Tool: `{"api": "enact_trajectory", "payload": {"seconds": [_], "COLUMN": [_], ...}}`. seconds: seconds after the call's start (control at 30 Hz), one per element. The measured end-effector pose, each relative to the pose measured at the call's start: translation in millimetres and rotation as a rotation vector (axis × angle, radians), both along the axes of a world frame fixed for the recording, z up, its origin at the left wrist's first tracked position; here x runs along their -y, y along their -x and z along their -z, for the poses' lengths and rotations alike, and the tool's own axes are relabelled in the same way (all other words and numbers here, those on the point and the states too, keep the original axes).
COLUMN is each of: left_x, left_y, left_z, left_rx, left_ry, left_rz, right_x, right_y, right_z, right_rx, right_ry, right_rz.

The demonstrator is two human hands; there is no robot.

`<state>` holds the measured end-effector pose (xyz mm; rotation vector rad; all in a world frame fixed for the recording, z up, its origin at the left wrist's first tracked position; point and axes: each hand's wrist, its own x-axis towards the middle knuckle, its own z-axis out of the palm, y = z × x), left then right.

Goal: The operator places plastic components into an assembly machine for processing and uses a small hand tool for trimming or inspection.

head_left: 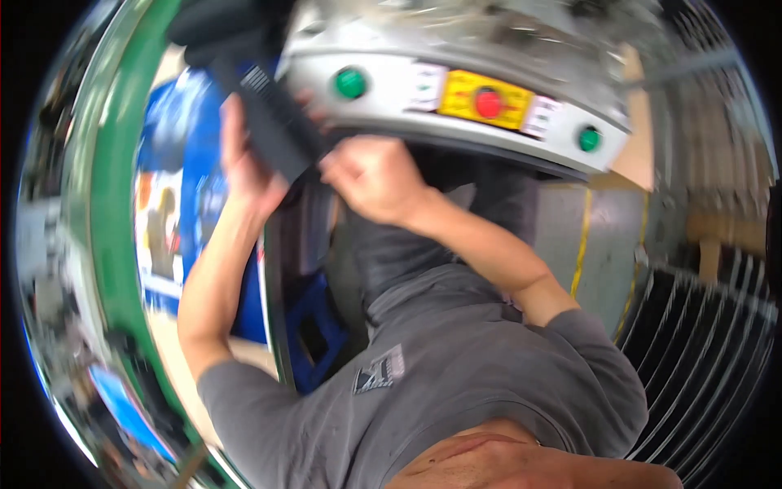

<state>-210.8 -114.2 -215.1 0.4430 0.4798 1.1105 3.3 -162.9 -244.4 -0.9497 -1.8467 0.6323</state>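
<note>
A long dark grey part (275, 118) with a small white label is tilted across the upper left, its wide end at the top and blurred. My left hand (248, 167) grips its lower end, thumb on the near side and fingertips showing beyond it. My right hand (379, 179) is closed beside the lower right edge of the part. Its curled fingers come up to that edge; whatever they pinch is too blurred to make out.
A machine panel (391, 57) with two green buttons and a red button (488, 103) on yellow lies ahead. A blue printed sheet (208, 163) covers the bench at left. Below it is a blue stool (318, 334). A wire rack (700, 350) stands at right.
</note>
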Motion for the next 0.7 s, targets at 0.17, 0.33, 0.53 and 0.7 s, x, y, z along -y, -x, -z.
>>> {"api": "enact_trajectory", "payload": {"seconds": [0.17, 0.33, 0.53, 0.7], "left_x": [10.7, 6.0, 9.7, 28.1], "left_y": [11.9, -2.9, -14.7, -21.0], "left_z": [-1.0, -16.8, -28.5, -37.8], "left_rx": [-0.105, -0.129, -0.153, -0.298], "left_ry": [-0.121, -0.232, -0.285, -0.205], "left_rz": [-0.004, 0.106, 0.162, 0.11], "right_x": [14.7, 58.3, 20.4, -5.2], "right_y": [-31.6, -191.0, -426.0, -489.7], "right_z": [-17.3, -62.7, -14.2, 67.9], "right_rx": [-0.055, -0.043, 0.063, 0.383], "right_ry": [-0.315, -0.584, 0.024, 0.521], "right_rz": [0.122, 0.437, 1.167, 1.072]}}
